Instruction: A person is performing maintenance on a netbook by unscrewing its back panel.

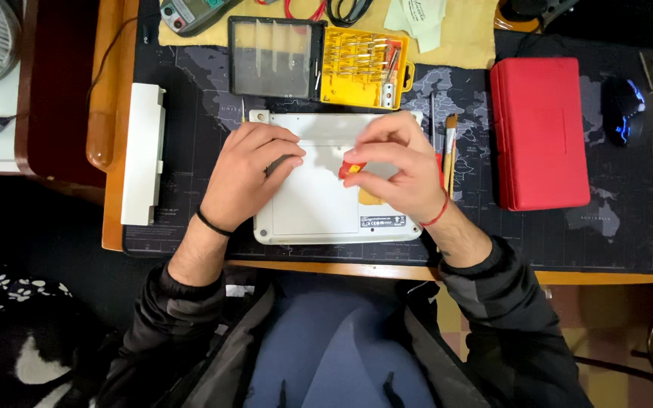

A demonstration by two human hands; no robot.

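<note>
A white laptop (319, 208) lies upside down on a dark desk mat (190, 128), its base facing up. My left hand (247, 174) rests on the left part of the base, fingers curled around a small dark object near the fingertips. My right hand (398, 170) is over the right part of the base and pinches a small screwdriver with a red and yellow handle (351, 170). The two hands are a few centimetres apart above the middle of the base.
An open yellow case of screwdriver bits (360, 66) with a clear lid (273, 57) lies behind the laptop. A red case (538, 132) and a mouse (623, 109) are to the right. A white bar (143, 155) lies at left. Brushes (449, 143) lie beside the laptop.
</note>
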